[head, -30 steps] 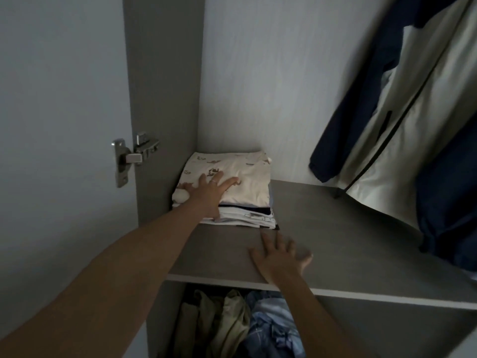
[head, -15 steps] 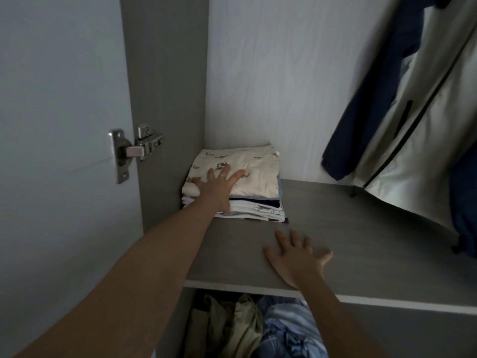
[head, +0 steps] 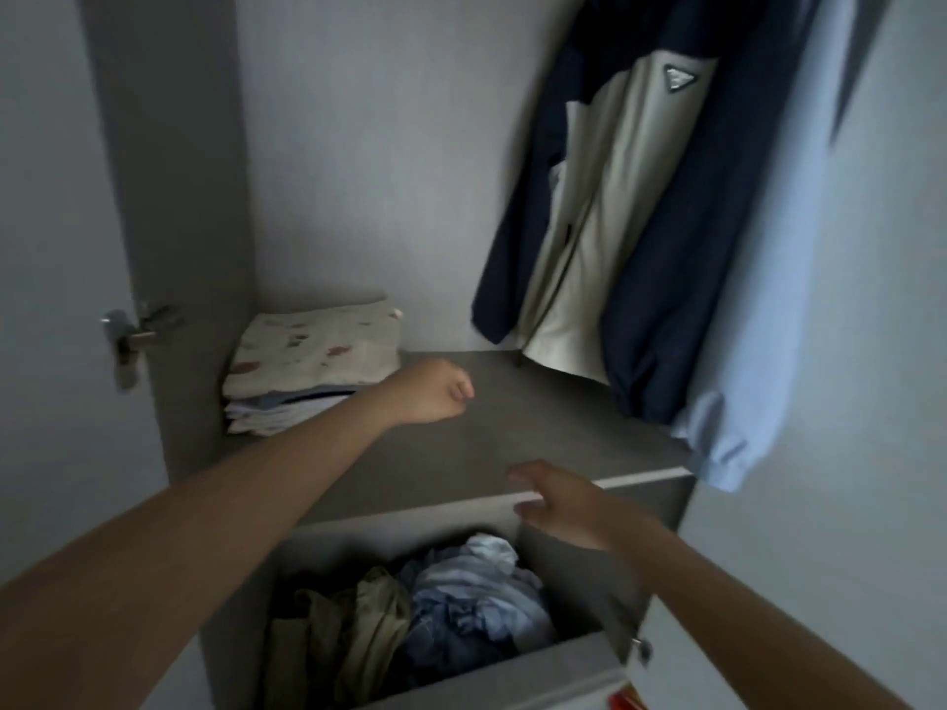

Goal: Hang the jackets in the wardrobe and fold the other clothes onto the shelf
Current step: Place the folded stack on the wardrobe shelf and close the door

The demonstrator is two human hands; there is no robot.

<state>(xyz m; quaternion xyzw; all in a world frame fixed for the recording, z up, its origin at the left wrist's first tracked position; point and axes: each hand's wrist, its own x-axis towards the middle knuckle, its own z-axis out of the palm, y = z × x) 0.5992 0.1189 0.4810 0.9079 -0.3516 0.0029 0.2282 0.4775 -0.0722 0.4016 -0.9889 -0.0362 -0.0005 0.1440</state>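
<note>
Two hands hang free over the shelf (head: 512,433), and neither holds any cloth. Our left hand (head: 435,394) is curled into a loose fist with nothing in it, just right of the stack (head: 312,361) of folded clothes, which sits in the shelf's back-left corner. Our right hand (head: 561,504) hovers at the shelf's front edge, fingers relaxed and apart, empty (it is blurred, so we cannot say whether it touches the edge). A navy and cream jacket (head: 610,222) hangs at the right, with a pale blue garment (head: 758,299) beside it. Below the shelf lies a pile (head: 461,597) of crumpled clothes.

We judge that one fold is done and we are between pieces. The next move calls for reaching down into the pile, lifting out one item and sorting it. A jacket gets hung up. Anything else gets folded flat and laid squarely on the stack, so the stack does not lean.
</note>
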